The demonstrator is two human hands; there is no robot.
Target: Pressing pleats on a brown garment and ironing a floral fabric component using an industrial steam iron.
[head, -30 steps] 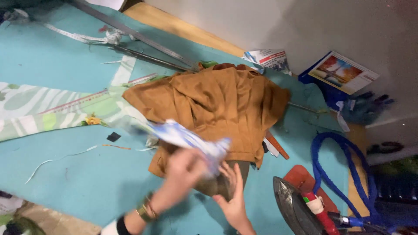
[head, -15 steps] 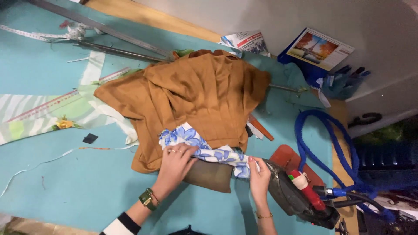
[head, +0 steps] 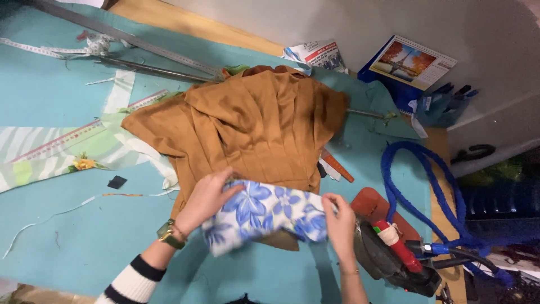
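Note:
A white cloth with blue flowers (head: 264, 214) lies across the near edge of a crumpled brown garment (head: 247, 124) on a teal-covered table (head: 84, 236). My left hand (head: 205, 197) grips the cloth's left end, with a watch at the wrist and a striped sleeve below. My right hand (head: 340, 222) pinches the cloth's right end. The cloth is stretched between both hands.
A dark clothes iron (head: 388, 256) with a red handle rests just right of my right hand, on a reddish pad. A blue hose (head: 427, 191) loops behind it. A green striped fabric strip and measuring tape (head: 62, 143) lie left. A calendar (head: 413, 62) leans at the wall.
The flowered cloth went from hanging in the air to spread over the brown garment's near edge. My hands moved apart to its two ends.

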